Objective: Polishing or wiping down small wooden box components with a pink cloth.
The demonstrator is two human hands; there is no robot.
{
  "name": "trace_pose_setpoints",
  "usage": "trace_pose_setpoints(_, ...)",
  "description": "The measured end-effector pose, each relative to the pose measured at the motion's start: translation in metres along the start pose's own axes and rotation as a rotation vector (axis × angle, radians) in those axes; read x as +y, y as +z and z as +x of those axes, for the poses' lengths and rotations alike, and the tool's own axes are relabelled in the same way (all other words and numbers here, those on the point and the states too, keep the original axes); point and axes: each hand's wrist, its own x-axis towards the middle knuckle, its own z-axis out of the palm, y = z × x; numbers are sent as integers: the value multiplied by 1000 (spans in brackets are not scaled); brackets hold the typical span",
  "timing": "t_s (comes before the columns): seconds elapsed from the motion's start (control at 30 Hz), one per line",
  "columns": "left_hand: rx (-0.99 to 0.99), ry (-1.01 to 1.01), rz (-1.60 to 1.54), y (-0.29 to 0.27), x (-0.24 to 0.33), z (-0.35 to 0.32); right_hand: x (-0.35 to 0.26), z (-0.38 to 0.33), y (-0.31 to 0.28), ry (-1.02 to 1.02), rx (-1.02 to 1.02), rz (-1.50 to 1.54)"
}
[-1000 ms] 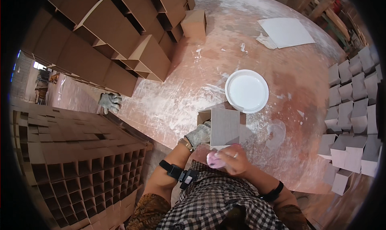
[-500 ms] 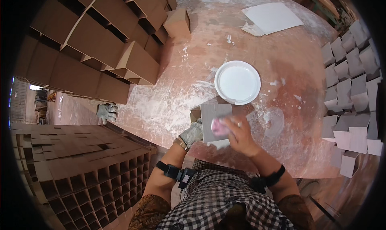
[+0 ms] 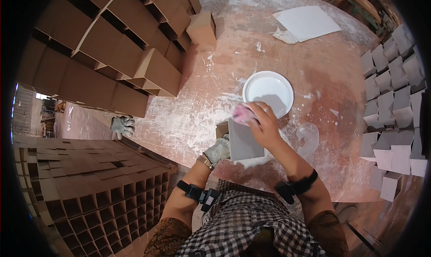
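Observation:
My bare right hand [image 3: 264, 124] is closed round a pink and white sponge or wadded cloth [image 3: 243, 114]. It sits over the far edge of a small open-ended cardboard box [image 3: 246, 142] whose upper face looks wet and grey. My left hand [image 3: 217, 150], in a grey work glove, grips the box at its left side; some of its fingers are hidden by the box. Just beyond the box stands a round white plastic tub lid or shallow dish [image 3: 265, 88] with white liquid in it, and a shadow falls across the liquid.
Stacked brown cardboard boxes [image 3: 116, 41] rise at the far left, with more box tubes [image 3: 103, 203] piled at the near left. Grey-coated boxes [image 3: 395, 108] stand stacked at the right. A spare glove [image 3: 122, 126] lies at the left, and a white sheet [image 3: 310, 22] at the back.
My right hand has moved the pink wad from the middle of the box's upper face away to its far edge. My left hand still holds the box, which has shifted slightly.

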Motion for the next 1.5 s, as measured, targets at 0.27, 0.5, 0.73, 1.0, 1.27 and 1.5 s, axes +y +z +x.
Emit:
trace_pose_setpoints(0.27, -46, -17, 131, 14, -7, -4, -48, -61, 2, -89, -181, -82)
trace_pose_setpoints(0.5, 60, 17, 192, 24, -14, -2, -55, -130, -28, -91, -412, 227)
trace_pose_setpoints(0.73, 54, 8, 291, 23, -17, -2, -55, -120, -69, 461, -93, 279)
trace_pose_setpoints(1.0, 322, 33, 278, -89, 94, -21, -51, -127, -90, 722, 275, 663)
trace_pose_setpoints(1.27, 314, 36, 420, -134, 126, -48, -50, -99, -96, 644, 357, 694)
trace_pose_setpoints(1.5, 303, 44, 81, -122, 123, -35, -65, -37, -62, 474, 255, 491)
